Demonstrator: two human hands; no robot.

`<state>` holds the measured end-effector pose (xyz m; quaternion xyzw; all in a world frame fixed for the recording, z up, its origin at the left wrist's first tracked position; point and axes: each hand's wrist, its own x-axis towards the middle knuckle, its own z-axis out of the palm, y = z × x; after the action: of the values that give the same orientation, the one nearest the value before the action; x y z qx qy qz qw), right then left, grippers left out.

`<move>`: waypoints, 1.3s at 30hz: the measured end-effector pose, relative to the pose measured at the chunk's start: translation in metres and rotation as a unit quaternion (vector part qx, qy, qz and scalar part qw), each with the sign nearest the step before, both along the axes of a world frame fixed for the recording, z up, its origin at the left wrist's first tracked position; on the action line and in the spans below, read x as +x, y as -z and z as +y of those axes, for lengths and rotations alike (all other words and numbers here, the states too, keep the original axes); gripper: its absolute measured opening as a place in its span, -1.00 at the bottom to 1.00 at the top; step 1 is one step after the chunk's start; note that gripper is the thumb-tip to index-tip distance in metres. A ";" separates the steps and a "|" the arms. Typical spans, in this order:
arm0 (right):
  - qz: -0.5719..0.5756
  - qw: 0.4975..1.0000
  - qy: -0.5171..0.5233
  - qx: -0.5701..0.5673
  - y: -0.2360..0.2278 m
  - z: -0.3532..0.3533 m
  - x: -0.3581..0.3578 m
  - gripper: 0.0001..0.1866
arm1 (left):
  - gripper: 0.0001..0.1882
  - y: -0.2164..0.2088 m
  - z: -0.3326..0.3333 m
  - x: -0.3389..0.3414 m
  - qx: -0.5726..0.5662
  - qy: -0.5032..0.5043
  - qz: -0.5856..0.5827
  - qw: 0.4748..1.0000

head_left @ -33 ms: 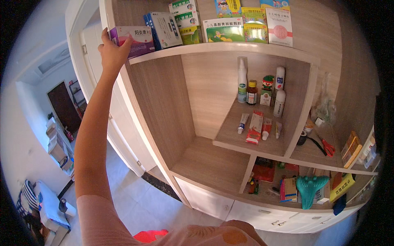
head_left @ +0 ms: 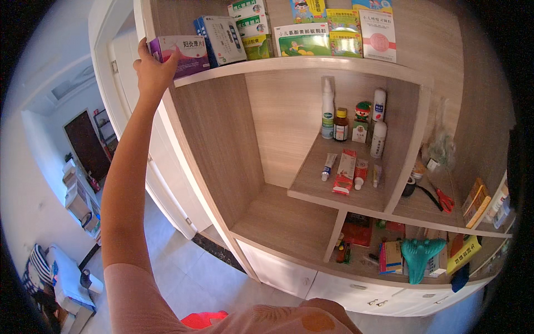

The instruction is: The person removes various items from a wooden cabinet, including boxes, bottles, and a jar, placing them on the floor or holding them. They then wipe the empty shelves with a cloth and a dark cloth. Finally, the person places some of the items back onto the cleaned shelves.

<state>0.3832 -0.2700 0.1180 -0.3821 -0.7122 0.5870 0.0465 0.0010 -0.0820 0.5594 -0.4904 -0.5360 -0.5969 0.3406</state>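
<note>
My left arm reaches up to the top shelf at the left. My left hand (head_left: 154, 69) is closed on the near left end of a purple-and-white medicine box (head_left: 192, 50), thumb on its front and fingers along its left side. The box stands on the shelf's front left corner. Right beside it leans a white-and-blue box (head_left: 223, 40), followed by stacked green-and-white boxes (head_left: 253, 28). Farther right stand a wide white-and-green box (head_left: 303, 40), small yellow-green boxes (head_left: 346, 44) and a tall white-and-pink box (head_left: 379, 36). My right hand does not show.
Below, a shelf holds a spray bottle (head_left: 327, 114), a brown bottle (head_left: 341, 125), white cans (head_left: 378, 139) and ointment tubes (head_left: 329, 167). Red-handled scissors (head_left: 444, 200) and a teal item (head_left: 421, 256) lie lower right. A white door frame (head_left: 119, 83) adjoins the cabinet's left edge.
</note>
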 end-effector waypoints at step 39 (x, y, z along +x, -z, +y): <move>0.455 0.842 0.138 0.256 -0.171 0.031 -0.053 -0.19 | -0.19 0.221 -0.170 0.058 0.013 0.464 -0.126 0.877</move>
<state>0.3306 -0.2387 0.2889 -0.1416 -0.6757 0.4793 0.5419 0.0594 -0.2518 0.3381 -0.5991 -0.2774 -0.7501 -0.0390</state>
